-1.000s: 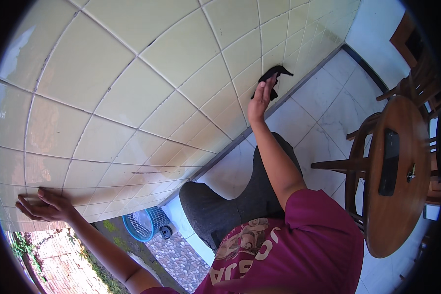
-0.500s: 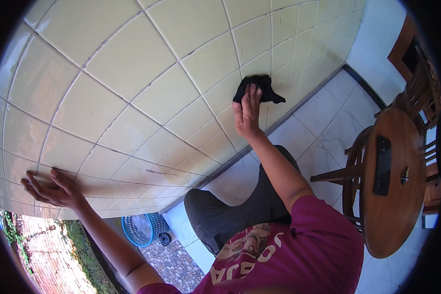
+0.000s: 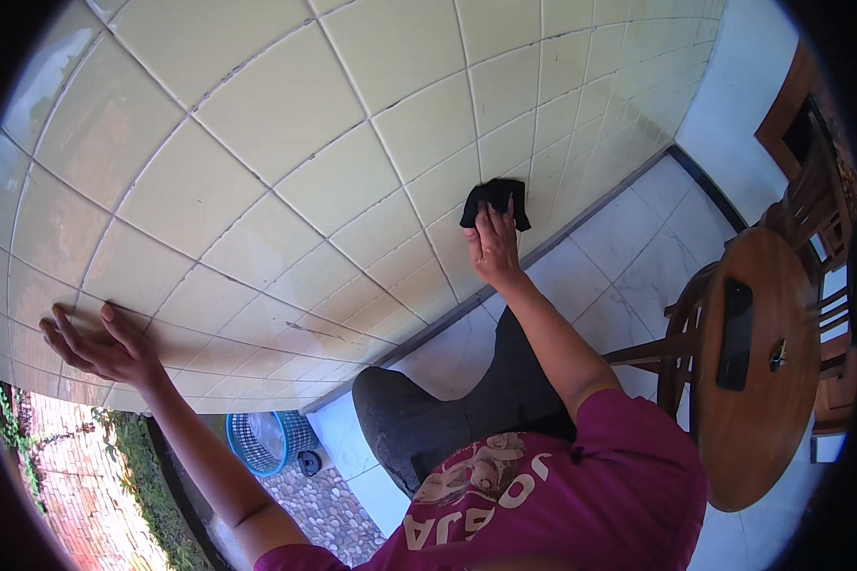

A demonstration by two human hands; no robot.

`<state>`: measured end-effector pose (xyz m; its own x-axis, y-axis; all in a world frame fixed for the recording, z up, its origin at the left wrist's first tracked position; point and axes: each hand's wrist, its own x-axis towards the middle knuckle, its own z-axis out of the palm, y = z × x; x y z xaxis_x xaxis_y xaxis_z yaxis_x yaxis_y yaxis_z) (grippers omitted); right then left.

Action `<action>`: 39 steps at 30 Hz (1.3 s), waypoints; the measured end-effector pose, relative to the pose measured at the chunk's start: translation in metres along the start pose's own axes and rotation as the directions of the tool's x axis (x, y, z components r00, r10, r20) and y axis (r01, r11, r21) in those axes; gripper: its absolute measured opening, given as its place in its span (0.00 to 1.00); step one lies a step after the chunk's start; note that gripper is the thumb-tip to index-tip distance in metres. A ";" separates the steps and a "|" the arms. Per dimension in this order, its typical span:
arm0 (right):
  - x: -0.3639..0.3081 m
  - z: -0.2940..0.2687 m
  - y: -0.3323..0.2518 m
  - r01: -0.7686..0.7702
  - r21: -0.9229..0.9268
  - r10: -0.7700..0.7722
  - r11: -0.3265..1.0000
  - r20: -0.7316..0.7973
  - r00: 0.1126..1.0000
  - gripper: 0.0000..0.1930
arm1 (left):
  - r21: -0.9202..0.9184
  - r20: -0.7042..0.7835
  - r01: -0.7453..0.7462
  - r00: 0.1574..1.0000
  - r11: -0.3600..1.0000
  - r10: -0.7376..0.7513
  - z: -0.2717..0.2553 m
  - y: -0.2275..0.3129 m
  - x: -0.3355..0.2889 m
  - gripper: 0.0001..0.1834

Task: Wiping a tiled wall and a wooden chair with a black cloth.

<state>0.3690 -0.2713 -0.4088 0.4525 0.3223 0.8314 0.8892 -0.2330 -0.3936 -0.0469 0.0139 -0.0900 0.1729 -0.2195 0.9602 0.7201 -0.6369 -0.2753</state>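
A black cloth lies against the pale yellow tiled wall, right of the middle of the view. Over it, my right hand presses the cloth to the tiles with its fingers, the arm stretched forward. Far to the left, my left hand rests at the wall near its left edge, fingers spread and nothing in them. A dark scuff or crack marks the tiles between the two hands.
A round wooden table with a dark phone-like slab and a small key-like object stands at the right, wooden chairs around it. A blue plastic basket sits below the wall at lower left, beside pebbled flooring.
My right hand and the cloth have moved down the wall toward its base, and the cloth's loose corner no longer sticks out to the right. My left hand stays at about the same spot.
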 end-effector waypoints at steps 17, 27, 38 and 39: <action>-0.015 0.023 0.029 -0.701 0.338 0.758 0.627 -0.059 0.649 0.38 | -0.013 -0.010 0.008 1.000 1.000 -0.008 0.002 0.001 -0.003 0.37; 0.131 -0.035 0.082 0.008 0.025 0.002 1.000 -0.350 0.937 0.39 | 0.025 -0.001 -0.073 0.997 0.997 0.073 0.002 -0.002 -0.001 0.36; 0.074 -0.013 0.106 -0.457 0.403 0.580 0.793 -0.269 0.769 0.44 | 0.010 -0.015 -0.047 0.999 0.999 0.047 0.002 -0.003 -0.002 0.37; 0.089 -0.018 0.100 -0.293 0.308 0.386 0.905 -0.309 0.869 0.42 | 0.038 -0.009 -0.081 0.997 0.996 0.081 0.002 -0.002 -0.001 0.37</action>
<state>0.4966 -0.2828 -0.3670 0.7161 -0.0929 0.6917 0.6930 -0.0228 -0.7205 -0.0476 0.0171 -0.0904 0.2243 -0.2773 0.9342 0.7286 -0.5889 -0.3498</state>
